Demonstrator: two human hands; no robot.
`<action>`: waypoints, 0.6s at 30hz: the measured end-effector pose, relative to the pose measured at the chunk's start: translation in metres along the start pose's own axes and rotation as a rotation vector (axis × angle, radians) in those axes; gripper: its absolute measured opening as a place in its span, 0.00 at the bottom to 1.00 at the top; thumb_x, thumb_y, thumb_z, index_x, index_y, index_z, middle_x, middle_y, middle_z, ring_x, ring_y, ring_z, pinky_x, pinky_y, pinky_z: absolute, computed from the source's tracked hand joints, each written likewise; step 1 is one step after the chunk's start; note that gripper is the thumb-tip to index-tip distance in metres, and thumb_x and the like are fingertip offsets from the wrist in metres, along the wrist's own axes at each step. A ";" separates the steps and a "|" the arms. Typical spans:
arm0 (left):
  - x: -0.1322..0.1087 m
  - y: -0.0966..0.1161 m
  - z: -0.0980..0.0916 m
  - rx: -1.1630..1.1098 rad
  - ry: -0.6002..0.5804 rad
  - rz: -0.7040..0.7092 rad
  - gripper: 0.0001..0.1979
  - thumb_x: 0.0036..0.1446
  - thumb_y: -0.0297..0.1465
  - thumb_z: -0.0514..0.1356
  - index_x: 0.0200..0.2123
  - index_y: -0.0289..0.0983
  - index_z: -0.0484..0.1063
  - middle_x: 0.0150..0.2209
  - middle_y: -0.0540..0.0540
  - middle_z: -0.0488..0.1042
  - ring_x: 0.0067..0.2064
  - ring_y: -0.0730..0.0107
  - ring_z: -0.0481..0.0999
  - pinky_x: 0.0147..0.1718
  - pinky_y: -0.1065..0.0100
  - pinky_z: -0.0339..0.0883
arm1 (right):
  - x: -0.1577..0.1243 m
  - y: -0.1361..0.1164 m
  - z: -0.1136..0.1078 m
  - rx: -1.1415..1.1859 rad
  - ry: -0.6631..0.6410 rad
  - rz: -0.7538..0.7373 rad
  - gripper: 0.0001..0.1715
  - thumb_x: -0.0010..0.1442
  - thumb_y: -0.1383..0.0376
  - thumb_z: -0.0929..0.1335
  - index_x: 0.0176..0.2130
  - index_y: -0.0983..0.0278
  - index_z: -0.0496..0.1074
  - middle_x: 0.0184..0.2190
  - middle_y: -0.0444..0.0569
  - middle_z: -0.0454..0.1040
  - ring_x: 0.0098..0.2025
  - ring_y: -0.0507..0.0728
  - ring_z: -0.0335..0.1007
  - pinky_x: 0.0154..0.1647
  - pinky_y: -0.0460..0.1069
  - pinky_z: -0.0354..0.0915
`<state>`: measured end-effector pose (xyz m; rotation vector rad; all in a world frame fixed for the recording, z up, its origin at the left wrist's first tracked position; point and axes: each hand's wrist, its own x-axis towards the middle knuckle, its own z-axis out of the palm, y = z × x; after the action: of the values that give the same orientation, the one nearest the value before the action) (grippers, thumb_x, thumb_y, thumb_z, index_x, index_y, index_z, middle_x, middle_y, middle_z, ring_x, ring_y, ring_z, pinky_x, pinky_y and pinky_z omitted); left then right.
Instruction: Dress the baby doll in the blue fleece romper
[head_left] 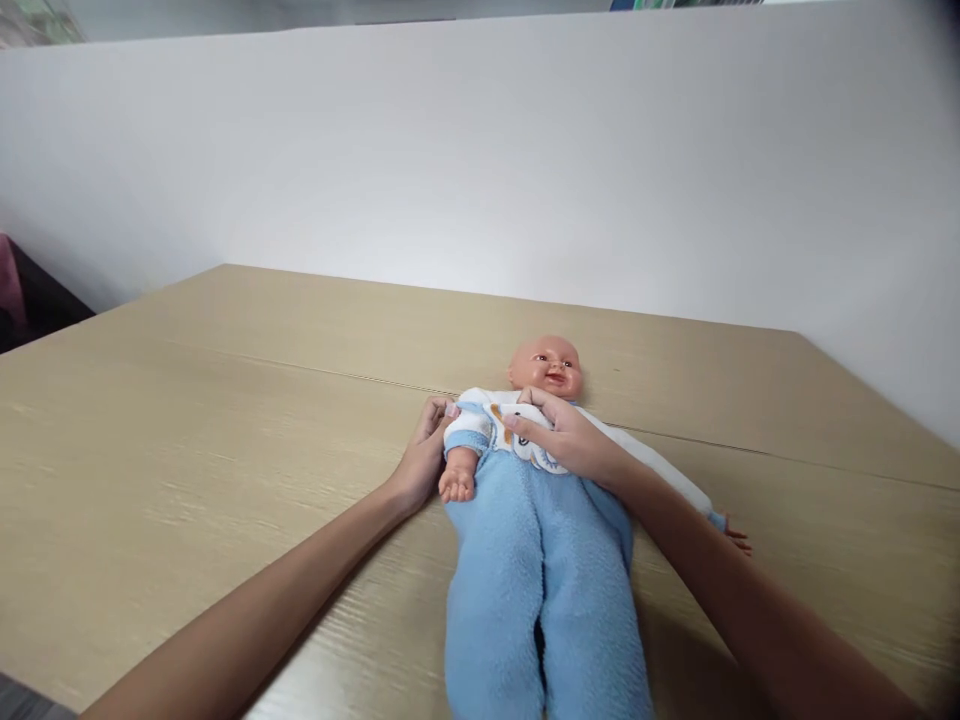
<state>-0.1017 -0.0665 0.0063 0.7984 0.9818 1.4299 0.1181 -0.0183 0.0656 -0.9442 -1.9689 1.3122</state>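
A baby doll (544,365) lies on its back on the table, its bare head toward the wall. It wears a fuzzy romper (499,570) with blue legs and a white top, and a printed patch (529,425) on the chest. My left hand (421,460) is closed on the white sleeve (469,415) at the doll's shoulder, some fingertips hidden behind it. Across the chest, my right hand (574,435) is closed on the romper's front, thumb and fingers bent into the cloth. One doll hand (457,480) hangs below the blue cuff, while the other doll hand (739,535) shows past my right forearm.
The wooden table (225,420) has a seam running across it behind the doll. A white wall or partition (480,160) rises at its far edge. At the far left is a dark object with a pink part (10,280).
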 end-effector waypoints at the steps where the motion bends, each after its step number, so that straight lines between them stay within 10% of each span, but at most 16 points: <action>1: 0.003 0.000 -0.001 -0.017 -0.032 -0.022 0.27 0.53 0.52 0.76 0.40 0.40 0.71 0.41 0.51 0.74 0.40 0.72 0.72 0.41 0.73 0.67 | -0.001 0.001 -0.001 0.027 -0.009 -0.003 0.23 0.70 0.46 0.71 0.37 0.59 0.64 0.33 0.40 0.67 0.35 0.54 0.64 0.39 0.50 0.60; 18: 0.060 0.006 0.006 0.114 -0.284 -0.121 0.23 0.52 0.47 0.76 0.35 0.39 0.72 0.32 0.53 0.72 0.33 0.70 0.71 0.35 0.68 0.67 | -0.007 0.010 -0.006 0.244 -0.027 0.054 0.24 0.68 0.44 0.73 0.38 0.59 0.67 0.33 0.39 0.67 0.33 0.52 0.64 0.34 0.47 0.61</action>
<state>-0.1045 -0.0059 0.0098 0.9792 0.8816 1.1282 0.1295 -0.0181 0.0574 -0.8697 -1.7639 1.5615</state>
